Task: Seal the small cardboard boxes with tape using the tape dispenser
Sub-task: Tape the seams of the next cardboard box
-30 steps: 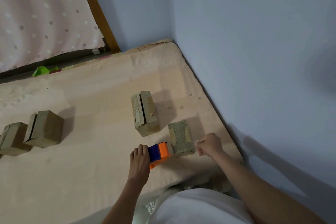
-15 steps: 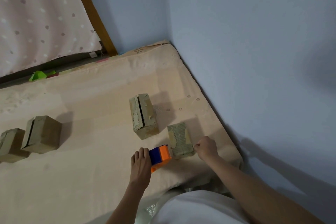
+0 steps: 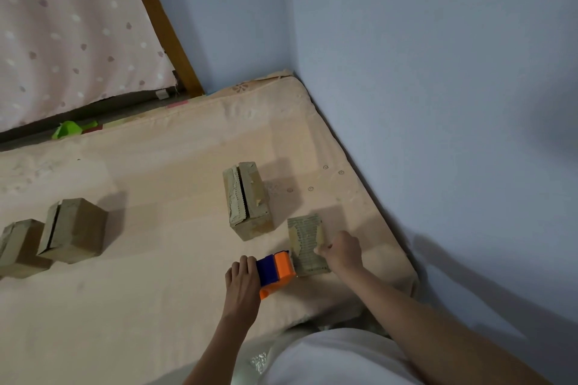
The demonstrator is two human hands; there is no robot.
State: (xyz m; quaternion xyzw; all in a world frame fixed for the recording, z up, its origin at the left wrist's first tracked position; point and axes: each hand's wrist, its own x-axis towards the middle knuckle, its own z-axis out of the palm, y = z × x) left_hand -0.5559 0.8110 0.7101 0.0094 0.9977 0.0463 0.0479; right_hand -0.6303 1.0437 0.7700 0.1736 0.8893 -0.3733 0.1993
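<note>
A blue and orange tape dispenser lies on the mattress, gripped by my left hand from its left side. Its orange end touches a small cardboard box with tape across its top. My right hand, fingers curled, pinches something small at that box's right edge; whether it is tape I cannot tell. Another small box with an open slit on top stands just behind. Two more boxes, one upright and one further left, sit at the left.
The peach mattress fills the lower view and meets a blue wall on the right. A green object lies in the gap beyond its far edge, under a dotted curtain and a wooden post.
My right hand has moved from the near right corner of the taped box up along its right edge. The left hand and the dispenser have stayed against the box.
</note>
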